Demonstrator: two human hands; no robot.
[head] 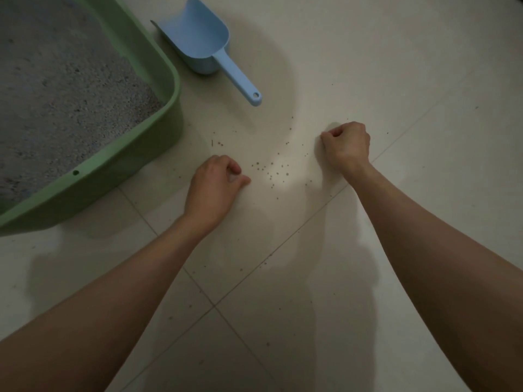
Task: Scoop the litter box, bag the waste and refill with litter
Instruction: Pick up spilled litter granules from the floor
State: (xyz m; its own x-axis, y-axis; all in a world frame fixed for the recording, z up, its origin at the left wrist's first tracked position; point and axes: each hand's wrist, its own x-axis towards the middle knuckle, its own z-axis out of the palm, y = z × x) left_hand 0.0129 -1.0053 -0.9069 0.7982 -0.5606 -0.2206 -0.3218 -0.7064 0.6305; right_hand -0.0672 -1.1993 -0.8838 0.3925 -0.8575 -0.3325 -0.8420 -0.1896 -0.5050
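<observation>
Left hand [215,184] resting low on the pale tiled floor [396,66], fingers curled under, thumb and forefinger tips nearly meeting; whether anything tiny is being pinched cannot be told. Right hand [345,147] curled into a loose fist, knuckles down against the floor, nothing visibly held. Both bare forearms reaching in from the near edge.

Lying between the two hands, scattered litter grains [271,171], small dark specks spread over the tile, a few more strewn nearer the body along the grout lines.

Sitting just beyond and to the outer side of the left hand, green litter box [169,108], its near corner close to that hand's knuckles. Filling the box, grey litter [62,89], fairly level.

Lying farther out, ahead of the gap between the hands, blue scoop [203,46], flat on the floor beside the box's wall, not touching it as far as can be seen, handle pointing back toward the right hand, well apart from both hands.
</observation>
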